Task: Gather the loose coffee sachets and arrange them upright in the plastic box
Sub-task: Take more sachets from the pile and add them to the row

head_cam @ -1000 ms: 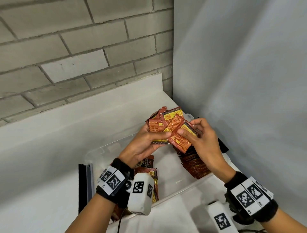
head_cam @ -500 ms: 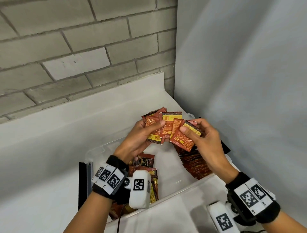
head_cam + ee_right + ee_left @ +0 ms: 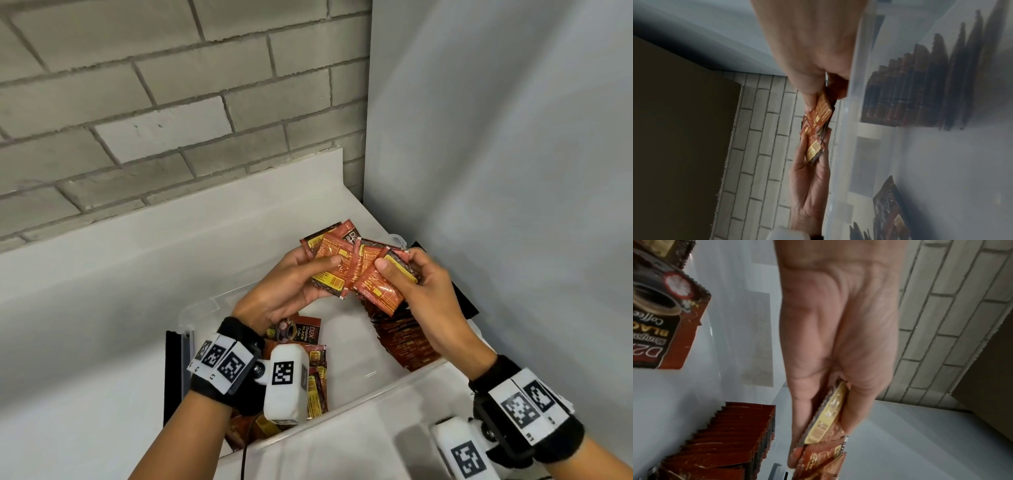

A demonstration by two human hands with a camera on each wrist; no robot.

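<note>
Sachets (image 3: pixel 346 270) of coffee, red and orange, sit fanned in a bunch above the plastic box (image 3: pixel 376 390), held from both sides. The left hand (image 3: pixel 287 291) grips the bunch's left part, thumb pressed on its front. The right hand (image 3: pixel 421 291) pinches the rightmost sachets, thumb on top. Inside the box, a row of sachets (image 3: pixel 404 339) stands on edge along the right side, and loose sachets (image 3: pixel 305 346) lie flat near the left. The box rests on a white surface (image 3: pixel 85 342) beside a grey brick wall (image 3: pixel 137 102).
</note>
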